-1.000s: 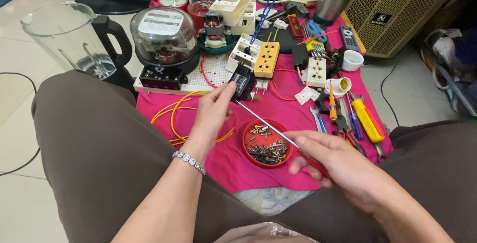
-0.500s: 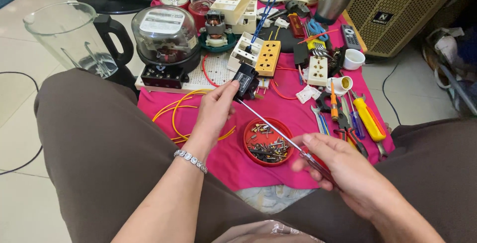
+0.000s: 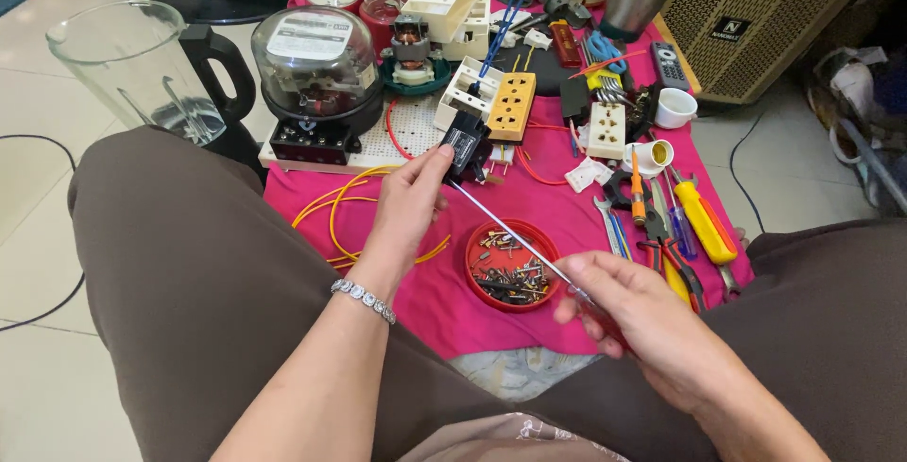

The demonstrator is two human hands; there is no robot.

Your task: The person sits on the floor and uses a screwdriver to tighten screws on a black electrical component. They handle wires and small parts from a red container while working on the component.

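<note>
**Screwdriver tip set into small black block, held over pink cloth**

Bright pink cloth (image 3: pixel 567 330) is spread on the tiled floor between the person's knees, likely to keep loose parts from rolling off. Clear plastic blender jug with black handle (image 3: pixel 142 70) stands at far left, off the cloth. Round glass-domed electric meter on a black base (image 3: pixel 316 75) sits on a white perforated board, yellow wire loops (image 3: pixel 345 212) trailing below it. Orange multi-socket block (image 3: pixel 511 106) lies further back.

Left hand (image 3: pixel 408 205) pinches a small black boxy electrical part (image 3: pixel 465 145) by thumb and fingertips, raised just above the cloth, seemingly to steady it. Right hand (image 3: pixel 628 316) is closed round the handle of a long thin-shafted screwdriver (image 3: pixel 510 235); the shaft angles up-left, tip touching the black part. Round red lid full of dark screws (image 3: pixel 513 264) sits right under the shaft, within easy reach. Yellow-handled screwdriver (image 3: pixel 704 221) and red pliers lie at right.
</note>
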